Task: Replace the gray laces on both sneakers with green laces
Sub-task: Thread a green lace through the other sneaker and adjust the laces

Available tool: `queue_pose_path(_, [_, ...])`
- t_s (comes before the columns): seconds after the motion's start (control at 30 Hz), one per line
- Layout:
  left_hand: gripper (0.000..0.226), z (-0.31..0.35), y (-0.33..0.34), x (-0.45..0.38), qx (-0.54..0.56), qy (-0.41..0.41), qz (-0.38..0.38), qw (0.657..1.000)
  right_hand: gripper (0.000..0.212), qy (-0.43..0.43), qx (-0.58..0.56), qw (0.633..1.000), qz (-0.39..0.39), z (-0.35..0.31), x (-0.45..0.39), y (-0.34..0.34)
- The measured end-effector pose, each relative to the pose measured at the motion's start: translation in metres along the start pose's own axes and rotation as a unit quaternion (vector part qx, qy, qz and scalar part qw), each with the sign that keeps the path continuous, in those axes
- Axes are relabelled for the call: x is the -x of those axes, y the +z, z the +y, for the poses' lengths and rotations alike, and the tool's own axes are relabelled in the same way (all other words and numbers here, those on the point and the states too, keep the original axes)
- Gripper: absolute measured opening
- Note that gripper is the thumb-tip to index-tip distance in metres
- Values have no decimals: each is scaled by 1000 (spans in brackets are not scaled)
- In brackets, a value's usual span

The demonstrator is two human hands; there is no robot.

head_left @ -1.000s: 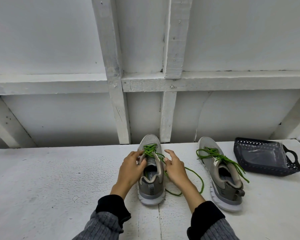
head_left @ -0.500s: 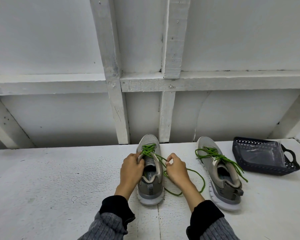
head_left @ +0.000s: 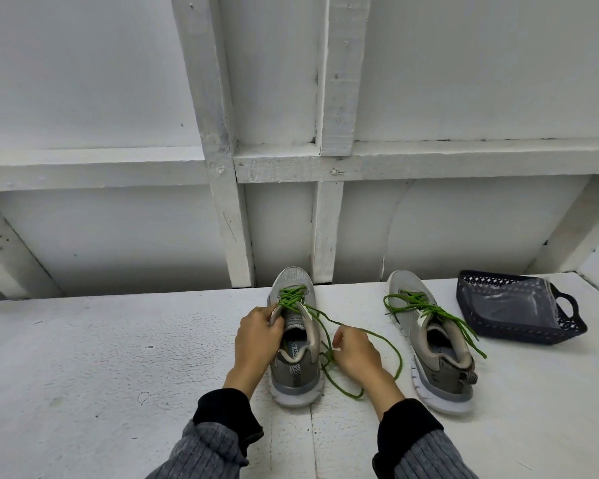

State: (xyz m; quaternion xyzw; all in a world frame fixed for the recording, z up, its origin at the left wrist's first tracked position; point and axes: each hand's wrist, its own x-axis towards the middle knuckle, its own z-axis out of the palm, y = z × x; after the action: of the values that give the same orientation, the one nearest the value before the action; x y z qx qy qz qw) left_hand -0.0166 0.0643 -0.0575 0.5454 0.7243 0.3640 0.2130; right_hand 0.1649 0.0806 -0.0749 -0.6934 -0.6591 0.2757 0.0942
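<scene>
Since the earlier frame the right hand (head_left: 357, 350) has drawn back from the near sneaker (head_left: 296, 340), pinching its green lace (head_left: 325, 316) out to the side. Left hand (head_left: 256, 337) grips the sneaker's collar. Both sneakers stand on the white table (head_left: 101, 357), the far sneaker (head_left: 429, 340) beside a dark basket (head_left: 519, 312).

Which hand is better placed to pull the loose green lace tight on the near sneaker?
Right. The right hand already pinches the green lace beside the left sneaker, while the left hand grips that sneaker's collar, steadying it.
</scene>
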Motion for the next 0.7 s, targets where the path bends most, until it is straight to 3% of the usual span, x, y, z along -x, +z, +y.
queue_pose_path(0.2, [21, -2, 1, 2, 22, -4, 3, 1000, 9, 11, 0, 997, 74, 0, -1, 1])
queue_pose_path(0.3, [23, 1, -1, 3, 34, -5, 8, 999, 5, -25, -129, 976, 173, -12, -3, -16])
queue_pose_path(0.4, [15, -1, -1, 5, 64, -11, 19, 998, 8, -88, -261, 935, 225, -37, -1, -38])
queue_pose_path(0.5, [18, -1, -2, 6, 76, -8, 29, 997, 7, -133, -304, 920, 210, -57, 2, -45])
queue_pose_path(0.7, [8, -4, -2, 11, 134, 15, 32, 990, 8, -151, -261, 940, 157, -64, 6, -19])
